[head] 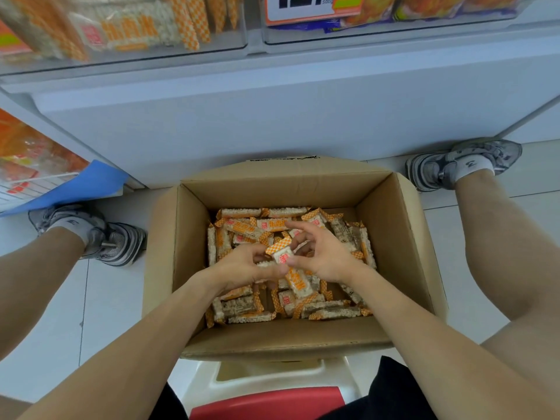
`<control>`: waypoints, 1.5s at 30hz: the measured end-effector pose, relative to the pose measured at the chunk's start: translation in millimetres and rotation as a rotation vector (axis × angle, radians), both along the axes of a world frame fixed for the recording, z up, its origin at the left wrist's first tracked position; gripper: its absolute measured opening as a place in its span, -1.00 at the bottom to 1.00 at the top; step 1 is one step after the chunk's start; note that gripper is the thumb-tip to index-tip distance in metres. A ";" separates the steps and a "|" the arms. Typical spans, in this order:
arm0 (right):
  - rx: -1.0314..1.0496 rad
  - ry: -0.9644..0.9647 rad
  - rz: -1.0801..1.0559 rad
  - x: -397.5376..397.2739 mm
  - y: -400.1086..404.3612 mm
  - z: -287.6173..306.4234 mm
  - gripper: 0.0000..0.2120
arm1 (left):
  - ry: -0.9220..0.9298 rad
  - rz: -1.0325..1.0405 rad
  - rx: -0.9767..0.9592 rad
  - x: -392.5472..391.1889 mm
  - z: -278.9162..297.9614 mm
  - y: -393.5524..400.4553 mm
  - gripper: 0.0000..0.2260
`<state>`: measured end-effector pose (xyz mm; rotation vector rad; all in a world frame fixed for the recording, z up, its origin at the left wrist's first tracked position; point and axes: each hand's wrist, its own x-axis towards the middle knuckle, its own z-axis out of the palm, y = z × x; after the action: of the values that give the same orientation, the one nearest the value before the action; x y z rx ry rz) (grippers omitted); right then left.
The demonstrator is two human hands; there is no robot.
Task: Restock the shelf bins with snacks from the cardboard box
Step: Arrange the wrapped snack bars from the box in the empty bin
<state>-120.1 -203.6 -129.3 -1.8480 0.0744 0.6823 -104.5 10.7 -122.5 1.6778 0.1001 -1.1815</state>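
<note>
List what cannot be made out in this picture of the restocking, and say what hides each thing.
- Head view: the price tag is cut off by the top edge; only part of a number shows.
- Print on the snacks is too small to read.
- How many bars the left hand and right hand hold: fingers cover them.
- The box floor is hidden by snacks.
- The bins are blurred and cut off.
</note>
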 end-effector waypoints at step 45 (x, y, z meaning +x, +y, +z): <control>0.271 -0.284 -0.094 31.0 13.4 155.1 -0.59 | -0.724 -0.193 0.205 84.7 195.7 46.2 -0.69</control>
<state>-89.1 -190.2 25.7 -1.6508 -0.1121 0.3408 -19.8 56.9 73.2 2.2403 -0.4098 -0.6478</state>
